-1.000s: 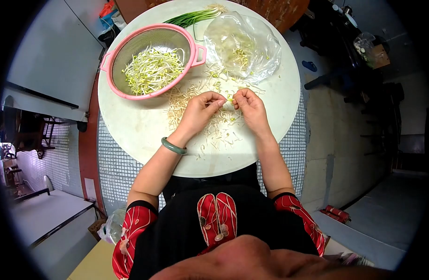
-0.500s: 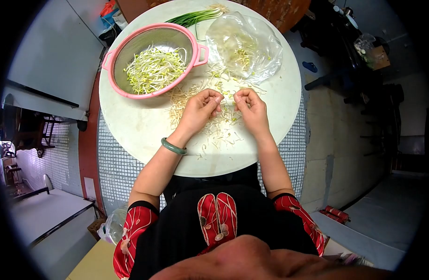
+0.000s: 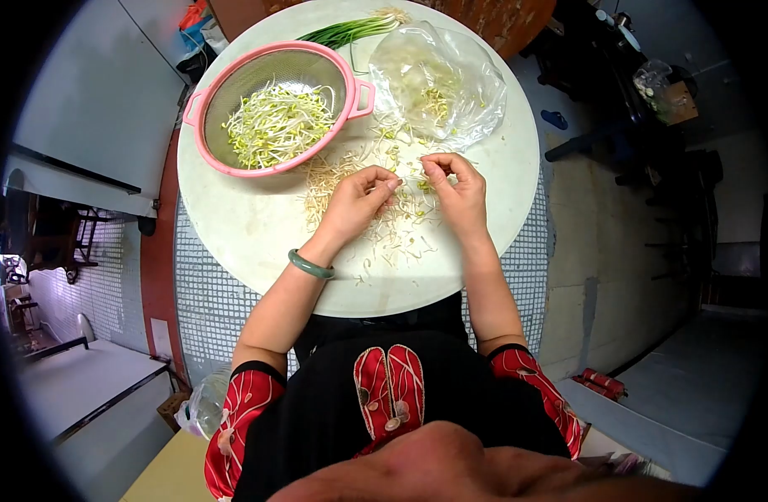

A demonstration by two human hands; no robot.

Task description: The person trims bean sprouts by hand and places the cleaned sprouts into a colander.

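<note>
My left hand (image 3: 360,199), above a green bangle (image 3: 311,263), is closed in a pinch over the scattered root ends (image 3: 325,184); what its fingertips hold is too small to make out. To its right, my right hand (image 3: 457,191) has its thumb and forefinger slightly apart, with no item visible between them. Loose bean sprouts (image 3: 423,186) lie between and below the hands. At the upper left, a pink-rimmed mesh colander (image 3: 356,99) holds a heap of pale sprouts with yellow-green heads (image 3: 279,125).
A clear plastic bag (image 3: 476,84) with sprouts inside lies behind my right hand. Green onions (image 3: 342,32) rest at the far edge of the round white table (image 3: 233,226). A blue slipper (image 3: 554,120) is on the floor at the right.
The two hands have moved apart from where they nearly met. My right hand has shifted slightly right, and its fingertips have parted. The colander and bag sit a touch further right in view.
</note>
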